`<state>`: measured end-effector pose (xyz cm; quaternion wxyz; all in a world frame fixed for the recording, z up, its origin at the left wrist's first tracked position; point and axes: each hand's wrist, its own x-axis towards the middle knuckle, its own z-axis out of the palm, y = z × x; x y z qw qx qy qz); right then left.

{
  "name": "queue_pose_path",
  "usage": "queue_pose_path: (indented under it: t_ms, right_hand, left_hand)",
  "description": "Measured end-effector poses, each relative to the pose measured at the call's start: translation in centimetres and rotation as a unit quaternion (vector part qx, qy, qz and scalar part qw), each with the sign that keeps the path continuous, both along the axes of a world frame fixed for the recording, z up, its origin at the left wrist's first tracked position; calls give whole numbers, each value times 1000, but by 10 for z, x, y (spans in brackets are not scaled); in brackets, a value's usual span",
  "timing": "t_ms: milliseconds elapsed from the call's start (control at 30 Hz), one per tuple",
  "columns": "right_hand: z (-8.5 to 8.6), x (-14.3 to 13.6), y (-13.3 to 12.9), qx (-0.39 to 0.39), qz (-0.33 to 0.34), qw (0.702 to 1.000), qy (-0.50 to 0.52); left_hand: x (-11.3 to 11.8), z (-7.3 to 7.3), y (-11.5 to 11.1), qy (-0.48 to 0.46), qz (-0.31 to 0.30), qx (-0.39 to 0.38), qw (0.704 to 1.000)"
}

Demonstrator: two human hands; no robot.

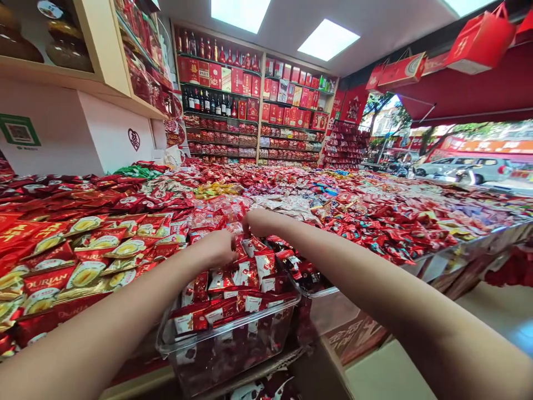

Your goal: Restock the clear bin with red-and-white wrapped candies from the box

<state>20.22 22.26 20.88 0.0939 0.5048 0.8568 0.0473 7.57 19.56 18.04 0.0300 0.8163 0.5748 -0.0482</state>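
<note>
Closest to the camera sits a clear plastic bin (208,347), heaped with small red-and-white sweet packets (233,289), and both bare forearms stretch out over it. At the far end of that heap the left hand (216,248) is curled down onto the packets, its fingers bent and pressed among them; whether it actually has one pinched cannot be told, since the fingertips are buried. Just beyond and to the right of it, the right hand (259,221) is likewise bent over with fingers closed downward on the wrappers at the back of the heap, its grip hidden too. The two hands lie near each other but do not touch. Left of the left hand spread flat red-and-gold packs printed with durian (54,278). To the right of the right hand, a second clear bin (333,303) holds darker red packets, and past it loose red sweets (387,230) cover the counter. Far beyond both hands stand wall shelves (254,105) of red boxes and bottles.
</note>
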Motion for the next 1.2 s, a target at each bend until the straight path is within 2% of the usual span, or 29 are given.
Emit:
queue_pose_path:
  t_ms: [233,500,667,800,1067,1200]
  right_hand:
    - [-11,13,8,2,37,997,-66]
    - [0,23,5,-13,-27,997,-76]
    - [-3,25,11,-2,-49,997,-63]
    - [-6,24,12,-5,-30,998,-60]
    - [2,33,11,-56,12,996,-63]
    - [4,32,8,-29,11,998,-53]
  left_hand:
    - [9,5,-4,5,-13,-10,1000]
    - [24,1,0,-21,-27,-8,999]
    - [23,-1,5,-41,-31,-7,999]
    - [20,-4,5,-52,-30,-5,998]
    - [17,-6,6,-51,-10,4,999]
    - [15,-5,8,-34,5,8,999]
